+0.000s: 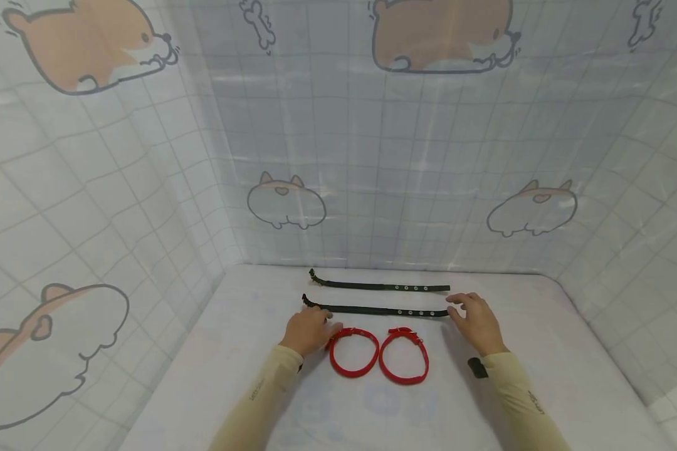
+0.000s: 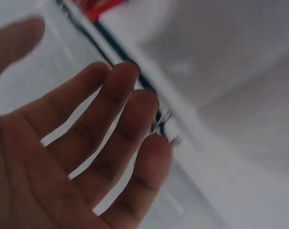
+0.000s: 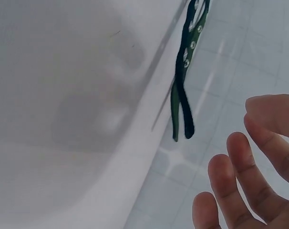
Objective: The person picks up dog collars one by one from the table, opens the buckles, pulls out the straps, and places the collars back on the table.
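Two dark green collars lie stretched out one behind the other: a far collar and a near collar, each with a buckle at the left and metal eyelets toward the right. In front, a left red collar and a right red collar are closed into loops. My left hand hovers by the near green collar's buckle end, its relaxed fingers apart and holding nothing. Beside the right ends of the green collars is my right hand; its loosely bent fingers hold nothing.
The collars lie on a white surface. Grid-patterned sheeting with dog drawings stands behind it and along both sides. A dark patch shows beside my right wrist.
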The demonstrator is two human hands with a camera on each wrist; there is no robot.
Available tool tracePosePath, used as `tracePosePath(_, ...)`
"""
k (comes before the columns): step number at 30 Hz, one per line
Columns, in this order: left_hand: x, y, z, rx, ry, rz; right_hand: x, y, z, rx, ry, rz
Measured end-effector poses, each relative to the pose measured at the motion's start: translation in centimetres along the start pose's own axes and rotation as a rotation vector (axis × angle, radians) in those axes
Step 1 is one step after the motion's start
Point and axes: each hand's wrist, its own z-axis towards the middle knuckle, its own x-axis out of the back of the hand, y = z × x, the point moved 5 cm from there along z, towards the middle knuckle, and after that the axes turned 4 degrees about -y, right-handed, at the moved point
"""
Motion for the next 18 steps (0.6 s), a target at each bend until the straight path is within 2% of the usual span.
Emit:
tracePosePath(2, -1.1, 0.2, -0.2, 0.009, -0.094, 0.014, 0.1, -0.3, 0.0, -0.006, -0.004, 0.004)
tracePosePath(5, -1.8, 0.6, -0.4, -0.01, -0.138, 0.02, 0.1, -0.7, 0.0, -0.004, -0.009, 0.011)
tracePosePath(13, -1.4, 0.9, -0.3, -0.058, -0.094, 0.01, 0.0, -1.2, 0.0, 0.01, -0.023, 0.031)
tracePosePath(18, -0.8, 0.7, -0.1, -0.06, -0.016, 0.01, -0.1, -1.4, -0.1, 0.013, -0.023, 0.034)
